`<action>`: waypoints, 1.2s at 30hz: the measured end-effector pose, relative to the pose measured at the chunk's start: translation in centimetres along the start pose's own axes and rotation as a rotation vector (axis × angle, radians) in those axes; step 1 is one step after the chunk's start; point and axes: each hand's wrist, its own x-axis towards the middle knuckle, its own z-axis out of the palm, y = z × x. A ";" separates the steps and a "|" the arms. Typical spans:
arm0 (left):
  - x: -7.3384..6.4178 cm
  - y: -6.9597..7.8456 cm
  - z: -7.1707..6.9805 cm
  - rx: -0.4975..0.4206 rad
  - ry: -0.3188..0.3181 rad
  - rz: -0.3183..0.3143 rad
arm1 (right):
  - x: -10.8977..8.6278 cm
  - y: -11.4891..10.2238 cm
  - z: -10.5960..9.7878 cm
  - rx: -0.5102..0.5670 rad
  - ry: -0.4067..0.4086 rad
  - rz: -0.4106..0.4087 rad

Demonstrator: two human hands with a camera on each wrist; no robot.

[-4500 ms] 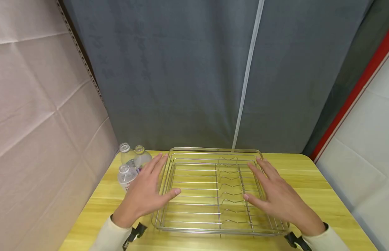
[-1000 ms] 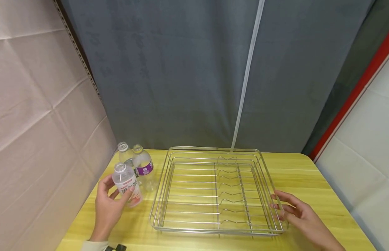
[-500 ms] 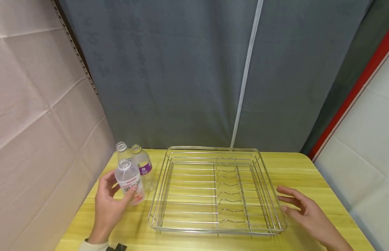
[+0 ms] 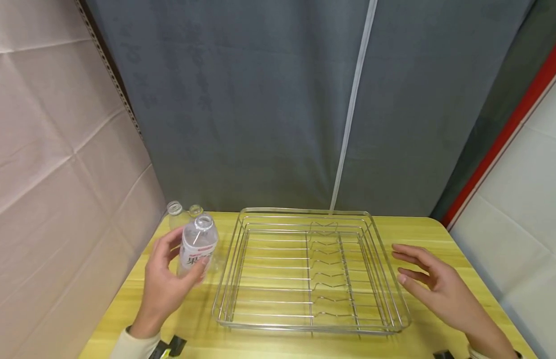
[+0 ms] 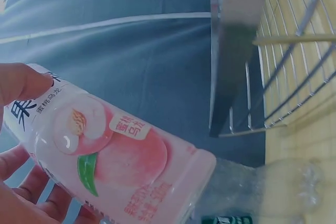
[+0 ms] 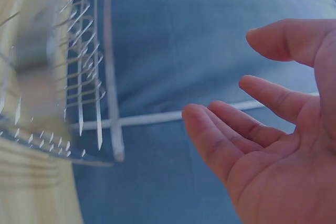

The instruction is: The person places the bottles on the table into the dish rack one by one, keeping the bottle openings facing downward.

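Observation:
My left hand (image 4: 168, 286) grips a clear plastic bottle (image 4: 198, 249), capless, its label showing peaches and a green leaf in the left wrist view, where the bottle (image 5: 115, 150) tilts. In the head view it stands nearly upright, left of the wire dish rack (image 4: 278, 327), and overlaps the bottles behind. My right hand (image 4: 439, 289) is held beside the rack's right side, fingers relaxed and spread with nothing in them; the right wrist view shows the palm (image 6: 283, 177) bare and the rack (image 6: 107, 66) to its left.
Two more capless bottles stand at the table's back left: a clear one (image 4: 175, 212) and one with a yellowish neck (image 4: 195, 210), both partly hidden. The wood-grain table (image 4: 430, 239) meets a grey curtain (image 4: 260, 124) behind and pale cloth walls (image 4: 58, 199) at the sides.
Both hands have left the rack area since the oldest frame, the left taking hold of the peach bottle. Over the last second it has lifted the bottle rightward; the right hand has come away from the rim and risen.

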 end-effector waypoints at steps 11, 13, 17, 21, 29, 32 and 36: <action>1.3 2.4 1.5 0.017 -0.097 0.170 | 3.0 -4.1 1.0 -0.020 -0.006 -0.099; 1.5 3.0 1.9 0.006 -0.113 0.206 | 3.5 -4.7 1.2 -0.010 -0.009 -0.128; 1.7 3.8 2.5 0.018 -0.153 0.235 | 4.4 -5.9 2.0 -0.008 -0.014 -0.155; 1.7 4.3 3.0 0.044 -0.207 0.240 | 5.0 -6.8 2.9 0.003 -0.033 -0.168; 1.7 4.9 4.2 0.035 -0.307 0.245 | 6.4 -7.9 4.8 0.030 -0.081 -0.188; 1.7 5.2 4.5 0.030 -0.333 0.246 | 6.8 -8.2 5.2 0.025 -0.096 -0.210; 1.8 5.6 4.9 0.040 -0.355 0.256 | 7.4 -8.7 5.8 -0.002 -0.104 -0.247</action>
